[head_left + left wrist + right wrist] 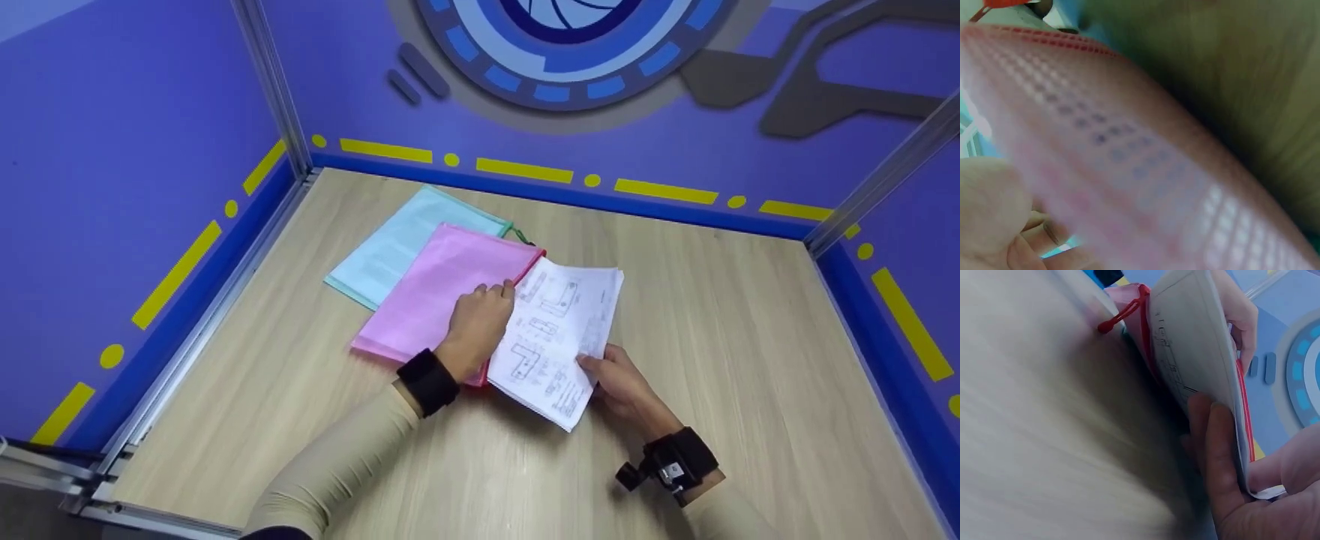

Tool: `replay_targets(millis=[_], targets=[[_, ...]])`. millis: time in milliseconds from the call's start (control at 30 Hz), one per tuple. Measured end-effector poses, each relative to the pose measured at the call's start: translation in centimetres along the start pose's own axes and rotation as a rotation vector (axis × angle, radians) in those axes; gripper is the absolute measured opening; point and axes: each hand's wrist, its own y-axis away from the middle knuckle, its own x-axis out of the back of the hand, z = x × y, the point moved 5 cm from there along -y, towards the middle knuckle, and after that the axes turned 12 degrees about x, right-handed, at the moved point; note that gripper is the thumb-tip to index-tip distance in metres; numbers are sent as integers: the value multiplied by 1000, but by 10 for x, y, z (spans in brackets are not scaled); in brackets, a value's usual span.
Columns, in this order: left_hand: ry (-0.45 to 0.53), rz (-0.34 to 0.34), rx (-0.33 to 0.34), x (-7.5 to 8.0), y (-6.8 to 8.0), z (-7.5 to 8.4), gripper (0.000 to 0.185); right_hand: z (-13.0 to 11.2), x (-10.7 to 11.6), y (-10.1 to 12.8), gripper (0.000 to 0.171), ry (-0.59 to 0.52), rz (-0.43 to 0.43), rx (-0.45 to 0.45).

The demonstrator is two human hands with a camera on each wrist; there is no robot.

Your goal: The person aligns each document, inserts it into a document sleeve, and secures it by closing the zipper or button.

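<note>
A pink mesh zip pouch (420, 300) with a red zip edge lies at the middle of the table, tilted. My left hand (478, 324) grips it near the open red edge, fingers curled over. A stack of white papers (559, 322) printed with line drawings sits partly inside that opening, its larger part out to the right. My right hand (621, 379) pinches the papers at the lower right edge, thumb on top and fingers beneath. Up close in the left wrist view, the pouch's mesh (1100, 140) is blurred. The red zip cord (1123, 315) hangs in the right wrist view.
A light teal zip pouch (397, 240) with a green edge lies partly under the pink one, toward the back left. The wooden tabletop (720, 337) is bounded by blue-purple panels (525, 135) at the back and sides.
</note>
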Motion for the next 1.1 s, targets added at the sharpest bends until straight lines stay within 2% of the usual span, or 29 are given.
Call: replay_targets(millis=[100, 233, 400, 600, 900, 1100], targets=[[6, 2, -61, 0, 3, 5, 37, 0, 0, -2, 37, -24, -15, 8], [14, 23, -119, -1, 10, 12, 35, 4, 0, -5, 38, -92, -2, -33], [0, 32, -116, -2, 10, 16, 34, 1, -5, -11, 39, -108, 16, -28], [0, -14, -114, -3, 10, 18, 36, -1, -12, -17, 37, -116, 46, -33], [8, -10, -173, 3, 16, 36, 36, -5, -29, -25, 35, -105, 50, -28], [23, -36, -168, 5, 18, 42, 37, -11, -40, -33, 37, -78, 41, -22]])
